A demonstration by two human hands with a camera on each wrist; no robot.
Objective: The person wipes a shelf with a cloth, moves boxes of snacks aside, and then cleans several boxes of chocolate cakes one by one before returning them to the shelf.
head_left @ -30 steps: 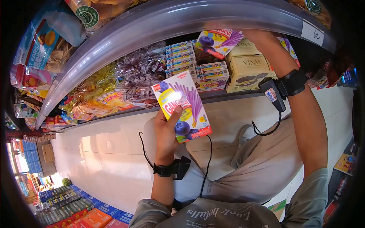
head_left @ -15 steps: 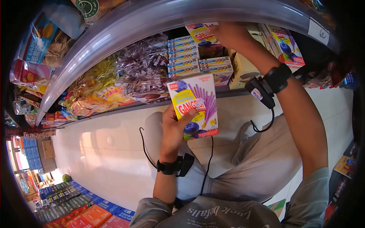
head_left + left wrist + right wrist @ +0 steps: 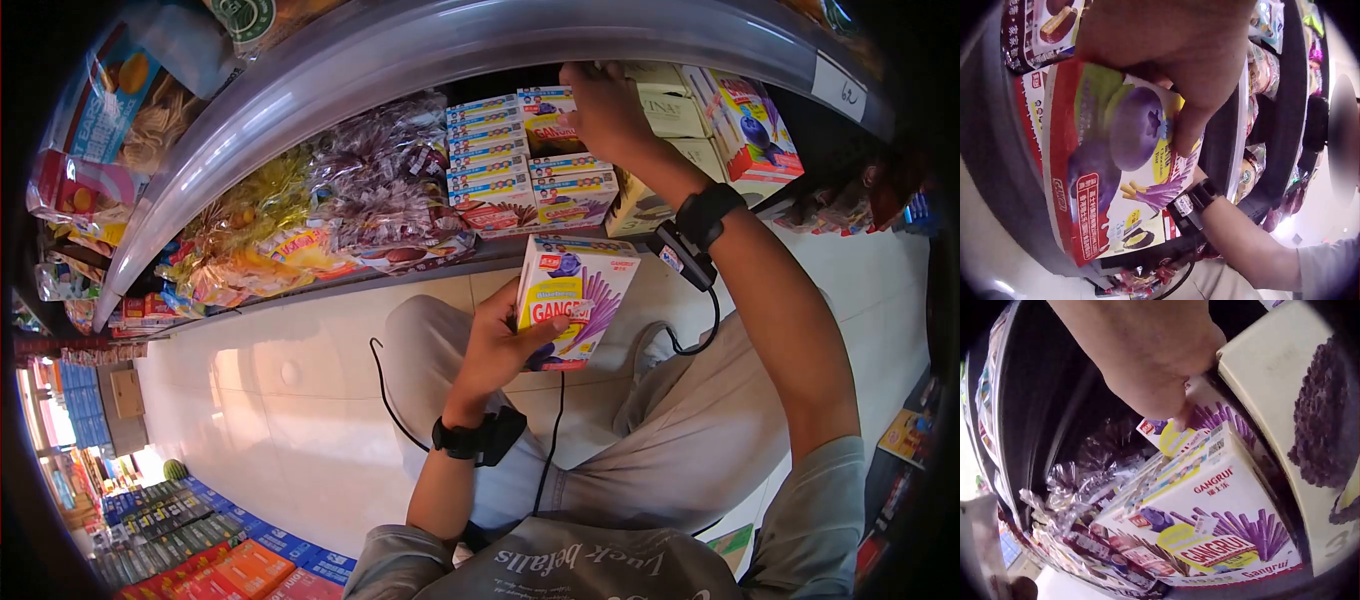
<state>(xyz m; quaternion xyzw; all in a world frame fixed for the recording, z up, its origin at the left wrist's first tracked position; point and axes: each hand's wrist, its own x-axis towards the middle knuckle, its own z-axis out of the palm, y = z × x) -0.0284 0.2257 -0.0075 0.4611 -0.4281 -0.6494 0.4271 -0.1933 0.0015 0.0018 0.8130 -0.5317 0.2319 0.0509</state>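
My left hand (image 3: 500, 345) grips a white blueberry Gangrui biscuit-stick box (image 3: 580, 315) in front of the shelf, thumb across its printed face. In the left wrist view the same box (image 3: 1135, 128) shows its red-edged end. My right hand (image 3: 615, 118) reaches into the shelf and pinches a second Gangrui box (image 3: 550, 128) by its upper right part, thumb on its front. That box stands behind a low stack of similar boxes (image 3: 572, 192). In the right wrist view its lower part (image 3: 1225, 419) is hidden behind the stacked boxes.
A taller stack of boxes (image 3: 490, 165) stands to the left, beside shiny wrapped snack bags (image 3: 375, 170). Cream VINA boxes (image 3: 685, 118) and another upright Gangrui box (image 3: 750, 125) are on the right. A curved clear shelf edge (image 3: 480, 50) arches above the right hand.
My right hand has moved left along the shelf with its box, which now stands upright behind the low stack. My left hand and its box have shifted right, the box tilting to show its top.
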